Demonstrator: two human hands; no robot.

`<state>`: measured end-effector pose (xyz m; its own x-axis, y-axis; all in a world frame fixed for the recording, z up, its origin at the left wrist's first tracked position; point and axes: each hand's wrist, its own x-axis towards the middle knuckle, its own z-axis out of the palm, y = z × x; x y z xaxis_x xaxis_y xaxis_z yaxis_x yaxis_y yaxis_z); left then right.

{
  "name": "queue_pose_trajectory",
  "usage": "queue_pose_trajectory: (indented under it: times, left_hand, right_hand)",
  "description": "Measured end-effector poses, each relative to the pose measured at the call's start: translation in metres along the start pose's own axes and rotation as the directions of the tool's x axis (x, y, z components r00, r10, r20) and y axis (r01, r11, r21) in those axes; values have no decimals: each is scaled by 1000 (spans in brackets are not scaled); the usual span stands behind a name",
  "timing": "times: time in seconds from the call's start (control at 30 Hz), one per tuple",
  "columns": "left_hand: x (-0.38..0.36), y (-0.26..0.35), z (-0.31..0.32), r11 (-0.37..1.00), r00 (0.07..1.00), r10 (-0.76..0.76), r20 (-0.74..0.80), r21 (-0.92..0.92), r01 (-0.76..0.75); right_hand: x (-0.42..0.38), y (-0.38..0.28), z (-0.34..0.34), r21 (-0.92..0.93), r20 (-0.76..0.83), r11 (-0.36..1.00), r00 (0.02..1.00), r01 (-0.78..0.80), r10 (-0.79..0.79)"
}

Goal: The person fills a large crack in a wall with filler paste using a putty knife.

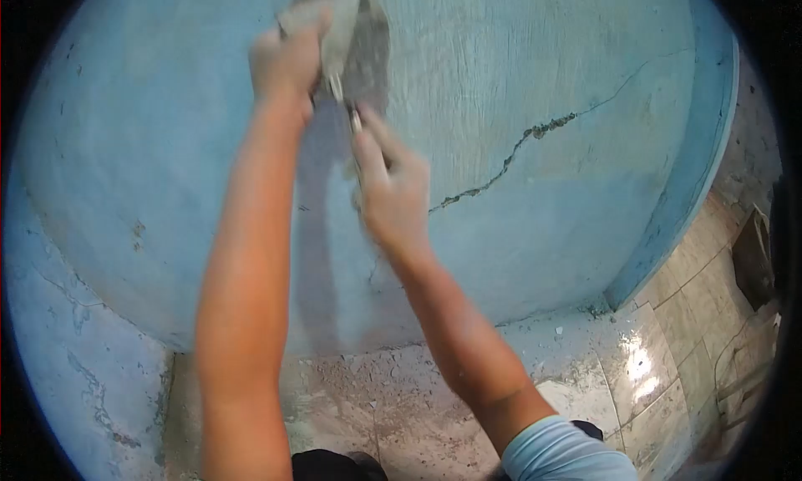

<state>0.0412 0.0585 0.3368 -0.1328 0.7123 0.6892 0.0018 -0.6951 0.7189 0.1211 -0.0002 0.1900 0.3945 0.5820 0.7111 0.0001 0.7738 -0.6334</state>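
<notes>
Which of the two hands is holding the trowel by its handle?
The right hand, lower down, grips the trowel by its handle; the left hand is higher, at its blade.

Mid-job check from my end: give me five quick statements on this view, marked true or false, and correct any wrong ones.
1. The right hand holds the trowel. True.
2. The left hand rests on the floor. False: it is up at the trowel, against the wall.
3. A jagged crack runs across the wall, to the right of the hands. True.
4. The wall is red. False: it is blue.
5. A grey patch shows on the wall beside the trowel. True.
</notes>
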Motion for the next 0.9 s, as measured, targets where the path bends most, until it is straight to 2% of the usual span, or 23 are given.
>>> queue_pose_trajectory:
  times: [0.03,0.13,0.2,0.23,0.27,0.3,0.33,0.37,0.4,0.47,0.53,0.6,0.67,0.7,0.73,0.83,0.9]
  left_hand:
    - [19,14,3,996,999,-34,15,-76,35]
    - [15,25,6,999,997,-49,-54,-16,48]
    - [-14,-22,-7,999,1000,6,-18,-36,-6]
    - [-48,-42,-14,1000,999,-19,-27,23,19]
    - [-83,-64,-19,994,994,-101,-42,29,102]
    - [-122,-90,-23,992,987,-122,-106,18,125]
    - [-153,-149,-42,989,999,2,-54,150,6]
    - [-192,-168,-48,988,997,-38,-68,144,47]
    - [-223,-184,-53,990,989,-131,-64,51,135]
    - [-247,-190,-57,964,964,-255,-81,59,260]
    - [-225,-178,-52,982,984,-165,-74,85,171]
    - [-184,-153,-47,990,991,-108,-73,84,114]
    - [-115,-96,-33,996,997,-14,-77,82,21]
    - [-82,-69,-24,998,994,-64,-88,-16,63]
    - [-50,-43,-20,998,995,-54,-90,24,56]
    - [30,4,-14,997,998,-56,10,-57,57]
    - [28,15,-11,998,997,-69,-45,-1,69]
  right_hand:
    - [10,-11,2,31,19,999,1000,-23,23]
    - [18,-30,2,32,71,995,993,-98,95]
    - [-17,-5,-11,-49,48,989,989,-138,140]
    - [-45,23,-20,-125,23,991,998,-48,52]
    - [-87,47,-30,-157,13,981,993,-117,120]
    - [-128,71,-40,-189,2,964,982,-185,188]
    - [-170,94,-50,-219,-8,943,967,-251,256]
    - [-209,124,-60,-252,-47,956,989,-150,143]
    - [-240,128,-72,-243,-40,944,975,-222,219]
    - [-254,128,-77,-229,-39,920,947,-319,319]
    - [-244,113,-75,-238,-35,899,928,-367,370]
    - [-201,93,-57,-261,-17,930,965,-258,262]
    - [-130,60,-30,-265,-18,954,990,-139,139]
    - [-90,43,-19,-254,-1,967,1000,-21,22]
    - [-57,22,-6,-213,-1,976,999,35,-36]
    - [10,-16,16,-144,29,988,999,49,-45]
    - [18,-25,15,-130,44,991,999,12,-6]
